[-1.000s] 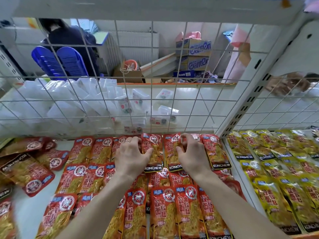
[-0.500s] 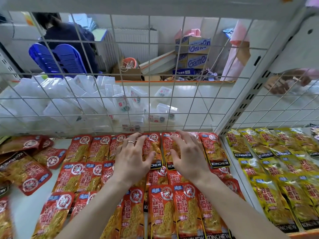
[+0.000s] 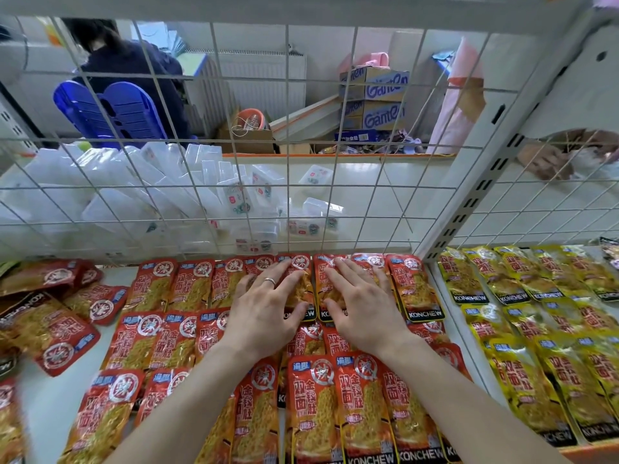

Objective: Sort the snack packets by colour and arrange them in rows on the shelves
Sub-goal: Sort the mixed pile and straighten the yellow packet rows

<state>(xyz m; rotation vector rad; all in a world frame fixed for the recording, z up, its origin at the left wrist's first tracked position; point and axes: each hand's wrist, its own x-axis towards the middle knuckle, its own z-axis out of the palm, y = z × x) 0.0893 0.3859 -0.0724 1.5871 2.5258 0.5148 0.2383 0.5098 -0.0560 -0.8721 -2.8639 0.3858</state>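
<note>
Wire grid [image 3: 287, 182] as the back wall. In front of the grid: a white shelf [image 3: 60, 406] carrying red snack packets [image 3: 321, 406] in three overlapping rows, with the back row at the foot of the grid. Left of those rows, also in front of the grid: loose red packets [image 3: 53, 326], askew and overlapping. Right of the grid's slotted upright [image 3: 482, 192]: yellow snack packets [image 3: 522, 373] in rows on the neighbouring shelf. Behind the grid: a heap of clear plastic boxes [image 3: 134, 202]; further back, blue chairs [image 3: 110, 112], a seated person [image 3: 130, 72] in a dark top, and stacked cardboard cartons [image 3: 378, 98].

Left hand [image 3: 264, 309], just in front of the grid: palm down on the back row of red packets, fingers straight and spread, a ring [image 3: 270, 281] on one finger. Grasping nothing, only resting flat on the foil. Right hand [image 3: 361, 309], just beside it, thumbs near but apart: likewise flat and released, fingertips close to the packets' top edges at the foot of the grid.
</note>
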